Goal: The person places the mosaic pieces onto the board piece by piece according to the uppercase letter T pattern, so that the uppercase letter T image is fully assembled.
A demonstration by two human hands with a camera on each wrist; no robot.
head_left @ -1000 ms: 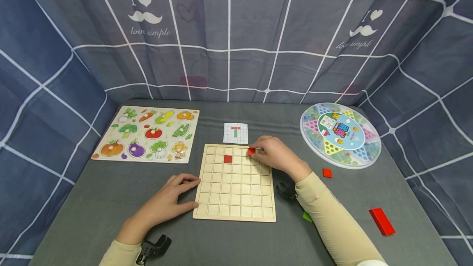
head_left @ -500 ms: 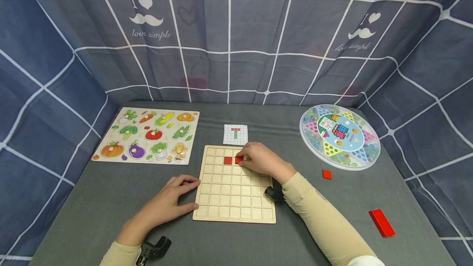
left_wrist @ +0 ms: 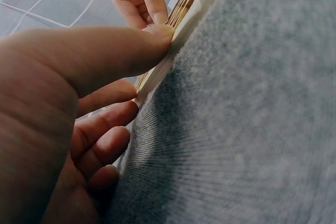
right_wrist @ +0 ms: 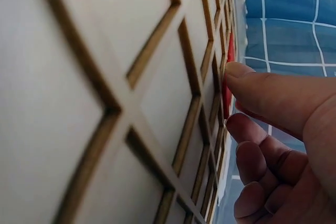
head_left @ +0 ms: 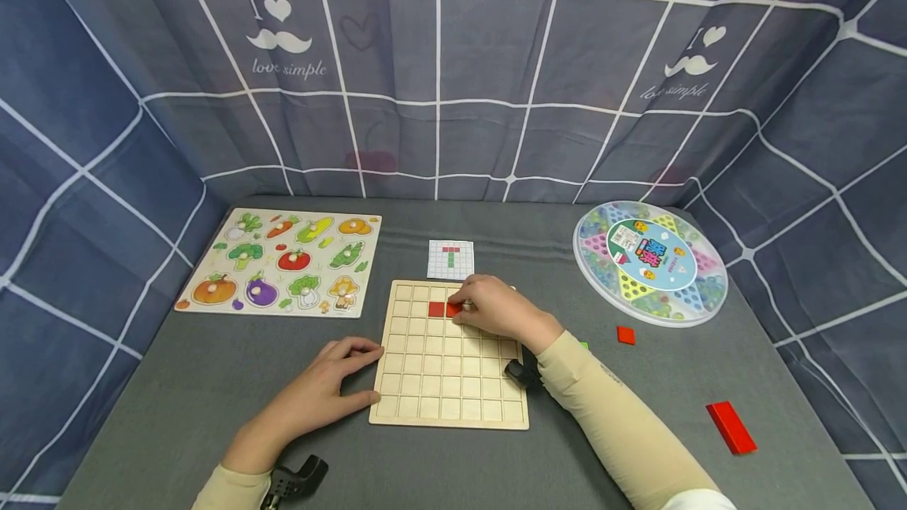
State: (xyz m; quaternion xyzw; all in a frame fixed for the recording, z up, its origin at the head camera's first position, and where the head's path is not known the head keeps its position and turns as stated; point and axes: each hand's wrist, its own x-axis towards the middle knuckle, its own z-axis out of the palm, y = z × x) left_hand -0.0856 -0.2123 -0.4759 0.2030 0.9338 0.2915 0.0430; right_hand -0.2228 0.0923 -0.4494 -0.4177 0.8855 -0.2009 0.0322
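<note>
A wooden grid board (head_left: 453, 388) lies flat at the middle of the table. One red square tile (head_left: 436, 309) sits in a cell of its second row from the far edge. Right beside it, my right hand (head_left: 501, 309) pinches a second red square tile (head_left: 453, 310) by thumb and finger, low at the neighbouring cell. In the right wrist view the thumb tip (right_wrist: 239, 70) presses on the red. My left hand (head_left: 319, 384) touches the board's left edge with thumb and fingertips; the left wrist view shows the thumb (left_wrist: 157, 40) over that edge.
Behind the board lies a card (head_left: 450, 260) with a red and green T pattern. A vegetable puzzle (head_left: 320, 262) is far left, a round game board (head_left: 687, 290) far right. A loose red tile (head_left: 626, 335) and a red block (head_left: 732, 428) lie at right; a green piece (head_left: 584, 345) peeks past the sleeve.
My right hand has carried the second red tile leftward over the board, from near its far right part to beside the first tile. The left hand has stayed at the edge.
</note>
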